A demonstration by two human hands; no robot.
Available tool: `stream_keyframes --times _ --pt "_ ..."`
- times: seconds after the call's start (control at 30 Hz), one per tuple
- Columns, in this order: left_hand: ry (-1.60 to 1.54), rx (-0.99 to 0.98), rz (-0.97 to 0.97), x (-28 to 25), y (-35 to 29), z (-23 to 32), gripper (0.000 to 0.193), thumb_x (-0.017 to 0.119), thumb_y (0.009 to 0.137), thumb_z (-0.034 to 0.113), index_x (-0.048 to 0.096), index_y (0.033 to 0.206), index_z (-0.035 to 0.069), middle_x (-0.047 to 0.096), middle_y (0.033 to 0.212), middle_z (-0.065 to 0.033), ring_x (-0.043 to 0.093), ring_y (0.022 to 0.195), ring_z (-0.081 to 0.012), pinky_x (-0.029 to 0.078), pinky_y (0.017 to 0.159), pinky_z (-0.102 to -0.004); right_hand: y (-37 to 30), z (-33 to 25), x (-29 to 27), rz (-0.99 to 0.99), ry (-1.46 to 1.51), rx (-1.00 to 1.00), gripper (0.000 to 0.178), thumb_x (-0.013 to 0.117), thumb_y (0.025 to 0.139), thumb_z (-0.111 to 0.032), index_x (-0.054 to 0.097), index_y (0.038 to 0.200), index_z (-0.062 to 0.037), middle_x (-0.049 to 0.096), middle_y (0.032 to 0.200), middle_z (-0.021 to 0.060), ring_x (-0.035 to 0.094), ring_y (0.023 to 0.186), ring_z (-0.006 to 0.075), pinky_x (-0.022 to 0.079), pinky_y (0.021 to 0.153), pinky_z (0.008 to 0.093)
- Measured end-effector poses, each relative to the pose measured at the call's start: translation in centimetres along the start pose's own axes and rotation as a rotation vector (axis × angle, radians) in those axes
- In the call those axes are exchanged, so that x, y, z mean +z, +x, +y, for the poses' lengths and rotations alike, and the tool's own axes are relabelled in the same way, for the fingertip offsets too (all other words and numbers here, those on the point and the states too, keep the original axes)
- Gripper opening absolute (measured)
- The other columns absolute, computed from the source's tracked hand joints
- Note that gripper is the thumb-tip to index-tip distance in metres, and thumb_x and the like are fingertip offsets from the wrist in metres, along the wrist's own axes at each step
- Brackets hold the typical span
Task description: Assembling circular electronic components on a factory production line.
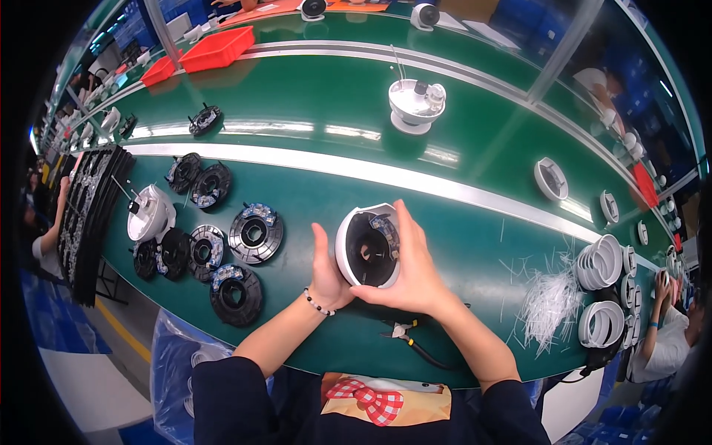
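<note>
One right hand [415, 278] clasps the likely light, stiff white housing [343, 252] by its outer wall; left hand [331, 283] grip unclear.

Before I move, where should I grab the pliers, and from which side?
Probably by the dark handles, coming from the near right: the pliers lie on the green table with their metal head toward the left and the handles trailing right. Your right hand likely suits, once free of the white shell.

This seems a factory workshop; the long green bench [297, 187] carries many similar black discs [270, 242]; co-workers [662, 348] are at both sides.
</note>
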State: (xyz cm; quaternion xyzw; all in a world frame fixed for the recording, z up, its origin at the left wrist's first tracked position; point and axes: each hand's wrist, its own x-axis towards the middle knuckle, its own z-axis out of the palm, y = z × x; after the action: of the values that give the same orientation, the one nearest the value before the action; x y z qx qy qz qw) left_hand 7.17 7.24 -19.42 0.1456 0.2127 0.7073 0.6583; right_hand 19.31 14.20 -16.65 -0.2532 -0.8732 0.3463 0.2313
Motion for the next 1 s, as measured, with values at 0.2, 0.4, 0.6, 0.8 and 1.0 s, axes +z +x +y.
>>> stream_keyframes --times 0.2,0.4,0.6,0.8,1.0 --pt "0.068 -0.126 0.031 -0.9 0.2 0.8 0.078 0.022 0.080 0.067 0.036 0.125 0.005 0.046 0.120 -0.0115 0.046 0.109 -0.0231 0.040 0.092 -0.0367 0.7 -0.5 -1.1 -0.098 -0.042 -0.071 0.113 0.078 0.046 -0.037 0.015 0.129 0.0071 0.025 0.127 0.0271 0.027 0.117 0.0408 0.025 0.098 0.0437" --pt "-0.042 -0.041 -0.020 -0.4 0.4 1.4 0.051 0.040 0.082 0.039 0.044 0.116 0.002 0.053 0.109 -0.0133 0.054 0.098 -0.0224 0.045 0.086 -0.0350 0.8 -0.6 0.3 0.049 -0.060 -0.168 0.111 0.076 0.044 -0.034 0.016 0.129 0.0067 0.025 0.127 0.0268 0.028 0.116 0.0418 0.026 0.097 0.0446" --pt "0.130 -0.047 -0.064 1.5 3.4 0.6 0.058 0.045 0.075 0.040 0.044 0.117 -0.001 0.051 0.113 -0.0146 0.051 0.102 -0.0247 0.040 0.090 -0.0363 -0.1 1.4 -0.7 0.265 -0.060 -0.129 0.116 0.077 0.047 -0.038 0.009 0.131 0.0056 0.020 0.131 0.0269 0.022 0.121 0.0417 0.021 0.100 0.0447" --pt "0.144 0.179 0.187 -4.0 15.5 4.9 0.047 0.035 0.081 0.035 0.048 0.109 0.000 0.054 0.110 -0.0147 0.054 0.098 -0.0265 0.042 0.088 -0.0396 -5.6 2.4 -3.9 -0.084 -0.171 -0.018 0.099 0.068 0.063 -0.048 0.018 0.131 0.0036 0.012 0.137 0.0253 0.010 0.127 0.0424 0.013 0.101 0.0499" --pt "0.547 0.538 0.708 -9.0 24.5 8.3 0.032 0.041 0.084 0.023 0.050 0.097 -0.004 0.056 0.094 -0.0149 0.055 0.087 -0.0243 0.043 0.075 -0.0328 -15.2 1.8 -5.5 -0.416 -0.501 0.163 0.103 0.070 0.053 -0.055 0.026 0.128 0.0001 0.023 0.134 0.0193 0.019 0.124 0.0378 0.014 0.094 0.0622"
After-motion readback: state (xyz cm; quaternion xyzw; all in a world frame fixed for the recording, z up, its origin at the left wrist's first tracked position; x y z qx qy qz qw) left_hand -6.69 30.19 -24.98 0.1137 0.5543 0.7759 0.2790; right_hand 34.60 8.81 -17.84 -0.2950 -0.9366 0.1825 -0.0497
